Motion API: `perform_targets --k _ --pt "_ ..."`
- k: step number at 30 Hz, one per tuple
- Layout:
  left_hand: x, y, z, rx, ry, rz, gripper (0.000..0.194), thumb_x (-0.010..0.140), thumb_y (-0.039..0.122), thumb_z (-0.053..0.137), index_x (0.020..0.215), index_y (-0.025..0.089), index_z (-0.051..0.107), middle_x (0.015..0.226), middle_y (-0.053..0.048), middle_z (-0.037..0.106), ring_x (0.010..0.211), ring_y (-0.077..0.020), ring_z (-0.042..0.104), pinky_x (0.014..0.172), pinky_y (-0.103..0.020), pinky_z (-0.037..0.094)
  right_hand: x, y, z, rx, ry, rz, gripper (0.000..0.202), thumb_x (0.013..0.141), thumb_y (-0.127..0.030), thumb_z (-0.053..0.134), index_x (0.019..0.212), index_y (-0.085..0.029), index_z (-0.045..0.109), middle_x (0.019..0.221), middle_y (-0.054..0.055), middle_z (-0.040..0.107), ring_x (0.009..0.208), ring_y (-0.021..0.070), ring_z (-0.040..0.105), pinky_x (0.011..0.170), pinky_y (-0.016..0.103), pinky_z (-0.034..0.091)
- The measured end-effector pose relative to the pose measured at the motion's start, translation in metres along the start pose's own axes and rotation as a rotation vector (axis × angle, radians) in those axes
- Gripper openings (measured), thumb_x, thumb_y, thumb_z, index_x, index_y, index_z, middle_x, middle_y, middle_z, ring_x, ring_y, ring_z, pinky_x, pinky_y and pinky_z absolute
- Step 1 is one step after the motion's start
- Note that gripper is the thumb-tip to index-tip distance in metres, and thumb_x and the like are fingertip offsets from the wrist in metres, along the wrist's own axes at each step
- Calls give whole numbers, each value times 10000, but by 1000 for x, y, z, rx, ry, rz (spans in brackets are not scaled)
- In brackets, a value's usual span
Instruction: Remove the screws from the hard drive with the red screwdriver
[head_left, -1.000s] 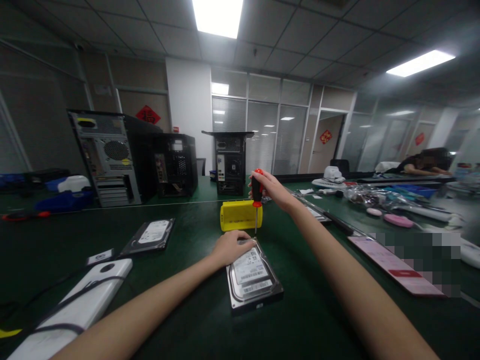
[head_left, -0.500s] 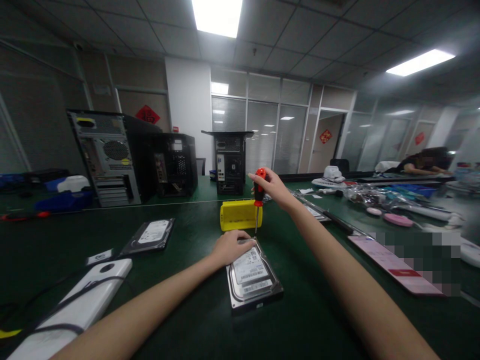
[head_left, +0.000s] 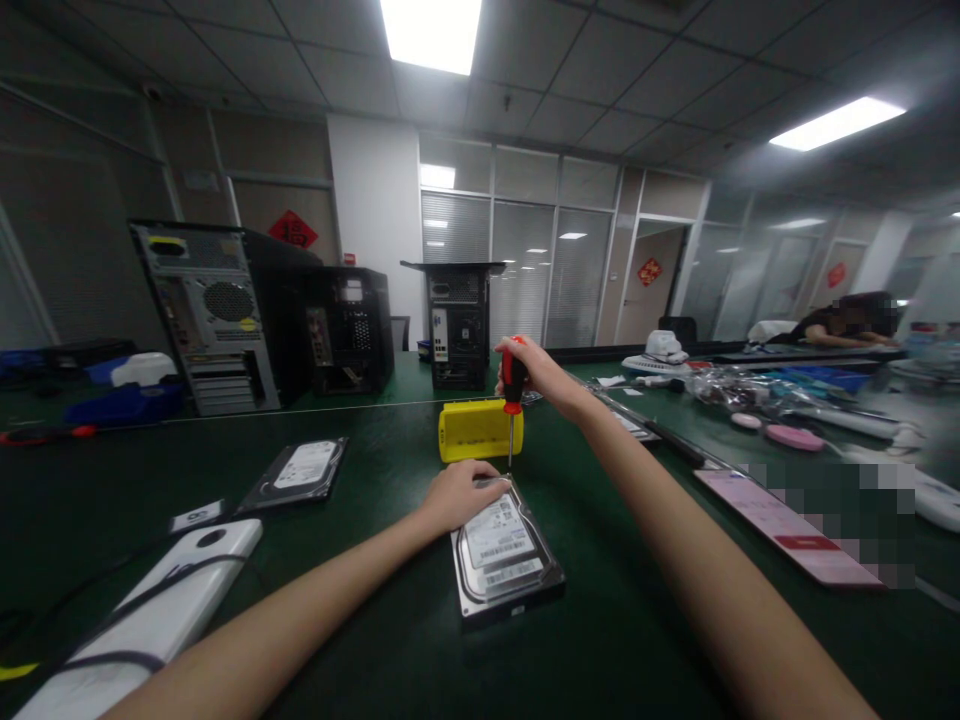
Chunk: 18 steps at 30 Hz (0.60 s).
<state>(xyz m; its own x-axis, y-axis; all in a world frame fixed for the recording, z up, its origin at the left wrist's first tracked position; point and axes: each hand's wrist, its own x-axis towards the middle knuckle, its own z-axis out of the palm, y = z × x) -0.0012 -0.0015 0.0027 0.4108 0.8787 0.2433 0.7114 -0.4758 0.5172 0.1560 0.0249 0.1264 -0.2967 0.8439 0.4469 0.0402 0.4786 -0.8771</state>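
A silver hard drive (head_left: 504, 550) with a white label lies flat on the green table in front of me. My left hand (head_left: 466, 494) grips its far left part, fingers draped over the top and hiding that corner. Wrapped around the red and black handle of a screwdriver (head_left: 514, 385) is my right hand (head_left: 534, 366), above the drive's far edge. The shaft points straight down, its tip at the far right corner of the drive; the screw there is too small to make out. Just behind stands a yellow open plastic box (head_left: 472, 432).
A second hard drive (head_left: 304, 470) lies to the left, near a white power strip (head_left: 161, 600) with a dark cable. Computer cases (head_left: 225, 330) stand at the back. On the right are a pink card (head_left: 787, 530) and bagged parts (head_left: 742, 390). A person (head_left: 847, 325) leans on a far table.
The screwdriver handle has turned slightly in my right hand, and the fingers have shifted around it. My left hand and the hard drive stay in place.
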Motion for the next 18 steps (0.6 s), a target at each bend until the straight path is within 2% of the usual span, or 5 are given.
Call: perform_targets --k 3,9,13,18 --pt "1 -1 1 6 -1 -6 411 808 521 469 992 222 684 1042 -33 681 932 -225 613 763 -275 453 1 1 0 -39 22 -9 237 835 -446 465 863 -212 430 618 -55 515 524 113 583 548 273 502" --pt "1 -1 0 1 -2 -2 404 810 522 467 992 234 683 1046 -24 680 938 -222 611 765 -270 451 1 5 -2 -104 79 -102 365 711 -448 634 780 -211 365 631 -62 505 573 125 605 560 264 503" --pt "0 0 0 -5 -4 -2 402 810 526 465 992 241 684 1039 -19 682 937 -223 611 768 -273 451 2 6 -2 -80 70 -100 364 714 -437 626 849 -215 371 695 -48 551 529 112 594 523 259 502" --pt "-1 0 -1 -4 -4 -5 412 807 531 465 993 235 685 1045 -23 680 942 -227 610 771 -277 451 3 8 -4 -105 100 -198 421 700 -405 645 1009 -228 420 703 -60 519 509 100 578 541 270 514"
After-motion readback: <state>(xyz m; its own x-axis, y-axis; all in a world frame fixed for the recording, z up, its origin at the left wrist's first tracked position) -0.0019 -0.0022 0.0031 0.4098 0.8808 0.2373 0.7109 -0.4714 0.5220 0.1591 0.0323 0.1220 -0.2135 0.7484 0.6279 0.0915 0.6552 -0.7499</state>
